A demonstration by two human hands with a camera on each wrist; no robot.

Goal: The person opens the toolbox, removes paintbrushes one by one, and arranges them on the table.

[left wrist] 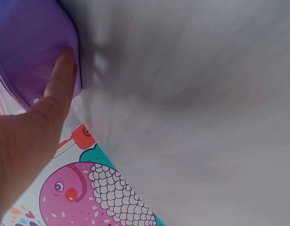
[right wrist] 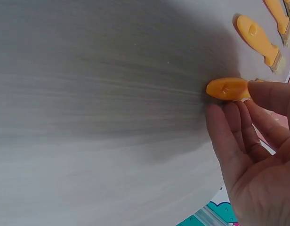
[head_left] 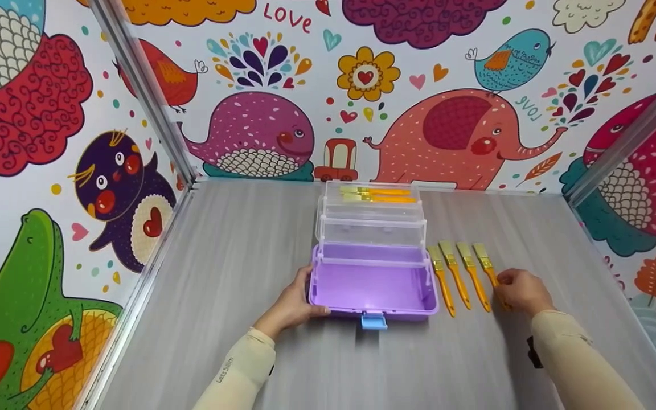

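A purple toolbox with a blue latch stands with its clear trays raised behind it. My left hand holds its front left corner, the thumb at the front and the fingers along the left side. In the left wrist view an extended finger lies against the purple wall. To the right of the box several paintbrushes lie in a row, bristles pointing away. My right hand pinches the orange handle of the rightmost paintbrush between thumb and fingers, close over the table.
More orange-handled brushes lie in the upper clear tray at the back. Walls printed with cartoon animals enclose the grey table at the back and sides, with metal posts at the corners.
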